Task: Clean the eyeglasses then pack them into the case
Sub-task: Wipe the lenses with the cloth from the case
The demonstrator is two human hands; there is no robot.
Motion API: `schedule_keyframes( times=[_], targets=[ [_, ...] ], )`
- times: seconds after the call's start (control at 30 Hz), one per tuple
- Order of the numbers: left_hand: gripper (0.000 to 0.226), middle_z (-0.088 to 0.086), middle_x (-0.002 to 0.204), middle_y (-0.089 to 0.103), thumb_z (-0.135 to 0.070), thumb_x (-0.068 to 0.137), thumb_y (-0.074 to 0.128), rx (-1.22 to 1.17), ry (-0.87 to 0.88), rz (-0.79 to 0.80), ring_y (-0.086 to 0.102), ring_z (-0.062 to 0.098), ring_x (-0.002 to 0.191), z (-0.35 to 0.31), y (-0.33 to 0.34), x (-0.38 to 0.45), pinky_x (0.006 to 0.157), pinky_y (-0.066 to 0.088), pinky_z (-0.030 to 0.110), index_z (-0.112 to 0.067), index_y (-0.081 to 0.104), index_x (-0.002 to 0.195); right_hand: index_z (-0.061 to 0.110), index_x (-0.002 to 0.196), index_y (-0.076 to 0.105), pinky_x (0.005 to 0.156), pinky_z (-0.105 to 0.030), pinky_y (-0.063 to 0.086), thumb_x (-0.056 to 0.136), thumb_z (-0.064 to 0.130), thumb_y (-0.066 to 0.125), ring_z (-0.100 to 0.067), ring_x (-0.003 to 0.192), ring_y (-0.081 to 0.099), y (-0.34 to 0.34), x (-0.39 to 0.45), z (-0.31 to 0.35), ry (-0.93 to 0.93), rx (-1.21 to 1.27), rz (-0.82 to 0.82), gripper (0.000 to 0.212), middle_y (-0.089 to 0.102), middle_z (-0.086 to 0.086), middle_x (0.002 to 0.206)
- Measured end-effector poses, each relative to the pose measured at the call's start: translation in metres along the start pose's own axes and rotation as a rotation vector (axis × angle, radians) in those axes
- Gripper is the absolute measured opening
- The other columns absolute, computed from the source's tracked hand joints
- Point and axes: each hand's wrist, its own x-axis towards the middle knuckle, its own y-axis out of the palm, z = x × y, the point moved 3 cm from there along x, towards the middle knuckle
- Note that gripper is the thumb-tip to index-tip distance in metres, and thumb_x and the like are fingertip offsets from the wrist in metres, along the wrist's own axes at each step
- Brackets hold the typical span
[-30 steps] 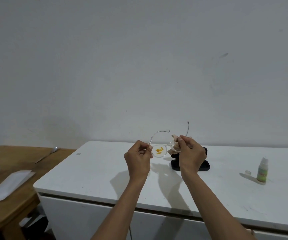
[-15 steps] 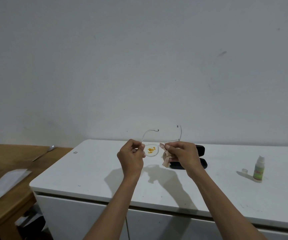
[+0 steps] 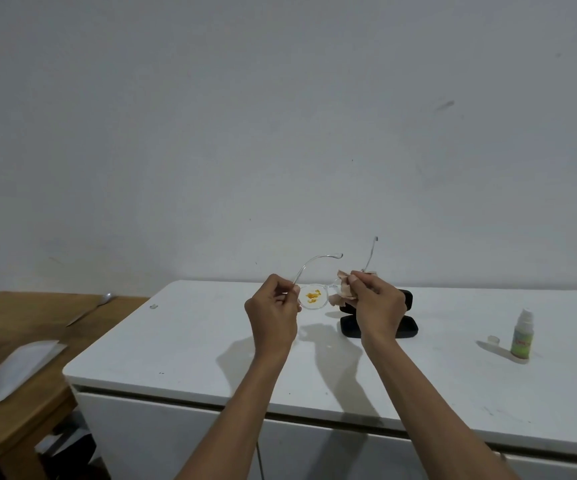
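- White, glossy worktop [image 3: 190,344] fills the lower half of the view; two bare forearms reach over its front edge from below.
- Left of it stands a lower brown wooden table [image 3: 30,403] carrying flat white paper packets [image 3: 13,370] and, farther back, a metal spoon [image 3: 89,308].
- The left hand [image 3: 273,317] is raised above the worktop, its fingers [image 3: 289,292] pinched on the left corner of a pair of clear-framed eyeglasses [image 3: 315,296] — the hinge end, where the transparent temple curves up and away.
- The near lens carries a smear of orange-yellow residue [image 3: 312,295].
- The right hand [image 3: 377,306] holds the other side of the glasses, fingers clenched around a crumpled beige cleaning cloth [image 3: 342,289] that is pressed over the right lens; the second temple sticks up above this hand.
- The glasses are held in the air between both hands, not touching the worktop.
- Just behind and below the right hand lies an open black eyeglass case [image 3: 405,327], partly hidden by the wrist.
- Well to the right stands a small white spray bottle with a green label [image 3: 522,336], upright, with its little clear cap [image 3: 494,339] lying just beside it.
- Far back near the worktop's left corner sits a tiny clear object [image 3: 153,306] — too small to tell what it is.
- A plain pale grey wall [image 3: 280,133] closes the scene.
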Motion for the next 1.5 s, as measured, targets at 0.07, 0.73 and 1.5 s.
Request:
schedule_keyframes(
  times=[0.07,0.73,1.5],
  targets=[
    [0.018,0.0,0.061,0.066,-0.001,0.087,0.073,-0.007,-0.01,-0.015,0.067,0.017,0.052,-0.001,0.002,0.0,0.056,0.055,0.032,-0.005,0.062,0.074,0.002,0.09,0.08,0.065,-0.04,0.065,0.091,0.002,0.071,-0.034,0.064,0.077,0.003,0.0,0.001,0.006,0.017,0.037,0.009,0.08,-0.01,0.088],
    [0.021,0.002,0.06,0.066,0.0,0.089,0.071,0.041,-0.065,-0.179,0.063,0.008,0.049,0.004,-0.019,0.02,0.053,0.048,0.02,-0.007,0.06,0.071,0.009,0.088,0.079,0.083,-0.047,0.064,0.09,0.0,0.072,-0.039,0.083,0.077,0.018,-0.034,-0.015,0.018,0.042,0.141,0.012,0.077,-0.019,0.079],
    [0.017,-0.013,0.067,0.069,0.002,0.088,0.071,-0.029,0.023,-0.183,0.07,0.011,0.064,-0.009,-0.017,0.014,0.061,0.058,0.026,-0.011,0.068,0.077,0.019,0.086,0.082,0.091,-0.044,0.061,0.086,0.007,0.078,-0.018,0.087,0.078,0.087,-0.059,-0.005,0.058,0.063,0.133,0.012,0.08,0.008,0.082]
  ],
)
